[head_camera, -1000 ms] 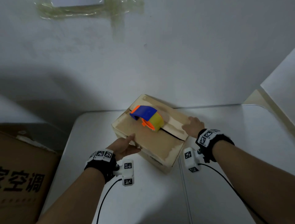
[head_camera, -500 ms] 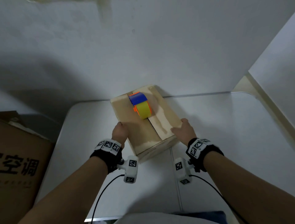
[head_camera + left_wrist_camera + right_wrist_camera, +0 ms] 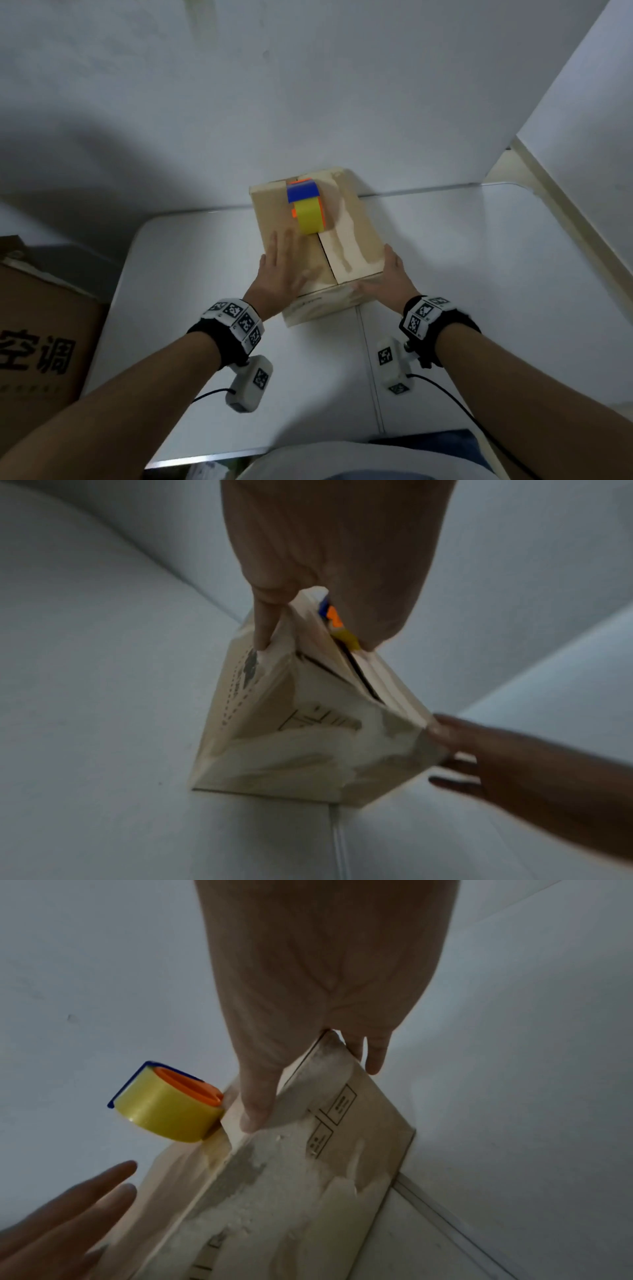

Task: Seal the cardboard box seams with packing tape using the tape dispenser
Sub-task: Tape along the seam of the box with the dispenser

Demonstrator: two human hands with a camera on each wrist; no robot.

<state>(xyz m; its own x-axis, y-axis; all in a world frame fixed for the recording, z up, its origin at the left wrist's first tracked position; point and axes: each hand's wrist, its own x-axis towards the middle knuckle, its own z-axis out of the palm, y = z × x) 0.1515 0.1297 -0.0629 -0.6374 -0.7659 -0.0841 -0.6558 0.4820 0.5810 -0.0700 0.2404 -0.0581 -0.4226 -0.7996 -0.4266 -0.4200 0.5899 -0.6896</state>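
A tan cardboard box [image 3: 356, 233] stands on the white table [image 3: 205, 291], its open centre seam [image 3: 325, 260] running away from me. A blue and orange tape dispenser [image 3: 306, 205] with a yellow roll sits on the far end of that seam, untouched. My left hand [image 3: 279, 270] lies flat on the left top flap, fingers straight and just short of the roll. My right hand [image 3: 390, 274] presses the near right corner, thumb on the front face and fingers along the side. In the right wrist view the dispenser [image 3: 167, 1104] stands left of my thumb.
A white wall rises right behind the box. A large brown carton [image 3: 41, 342] with printed characters stands off the table's left edge. A joint line [image 3: 370, 359] splits the tabletop. Bare table surface lies on both sides of the box.
The box has been turned so its seam points away from me. My left hand has moved from the near left edge onto the top flap. My right hand has shifted to the near right corner.
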